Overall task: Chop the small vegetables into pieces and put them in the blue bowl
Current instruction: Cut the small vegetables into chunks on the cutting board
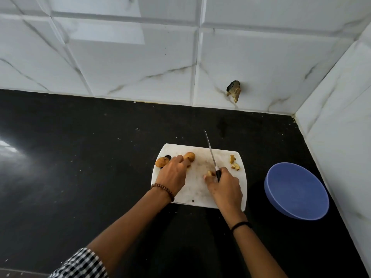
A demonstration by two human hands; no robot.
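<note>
A white cutting board (195, 187) lay on the black countertop (80, 157) in the lower middle of the frame, below a wall of white marble-look tiles (130, 63). The left hand (173, 173) reached over the board's left part, its fingers bent and bunched together, their tips on a small potato (190, 156) near the board's upper edge. Whether the thumb was under it could not be told. A second small potato (161, 161) sat just left of that hand, at the board's upper left corner.

The right hand (224, 187) was wrapped around the dark handle of a knife (211, 152), whose thin blade pointed up the frame and past the board's far edge. A small cut piece (209, 173) lay against that hand's thumb side, beside the handle. More cut pieces (234, 163) were gathered near the board's upper right corner.

The blue bowl (297, 191) stood on the countertop at the right of the frame, near the board but not touching it.

A beaded bracelet (163, 190) circled the left wrist and a black band (241, 224) the right. A checked sleeve (80, 263) showed at the bottom left. A broken spot (233, 91) marked the tile above the board.
</note>
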